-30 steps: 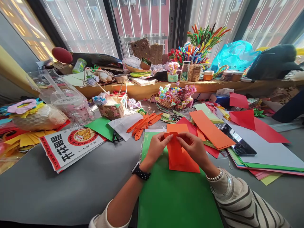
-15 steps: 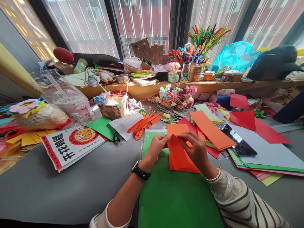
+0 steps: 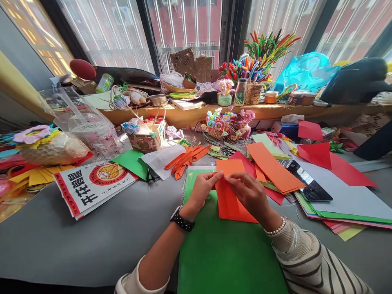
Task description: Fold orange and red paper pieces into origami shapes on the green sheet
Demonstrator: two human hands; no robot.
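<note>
**Head view: one orange paper [image 3: 224, 200] between two hands, long axis running away from us.**
We locate the paper over the green sheet [image 3: 226, 257] on the desk [image 3: 122, 237]; its far end is at the fingertips, and its near end points back toward us. We observe the left hand [image 3: 198, 192] with its fingers grasping the far end at the left, and the right hand [image 3: 252, 198] with its fingers pinching that same end at the right. We count one black phone [image 3: 309, 179] to the right, one watch [image 3: 181, 220] on the left wrist and one bead bracelet [image 3: 277, 228] on the right. We cannot count the overlapping folded orange strips [image 3: 187, 160] beyond the left hand.
</note>
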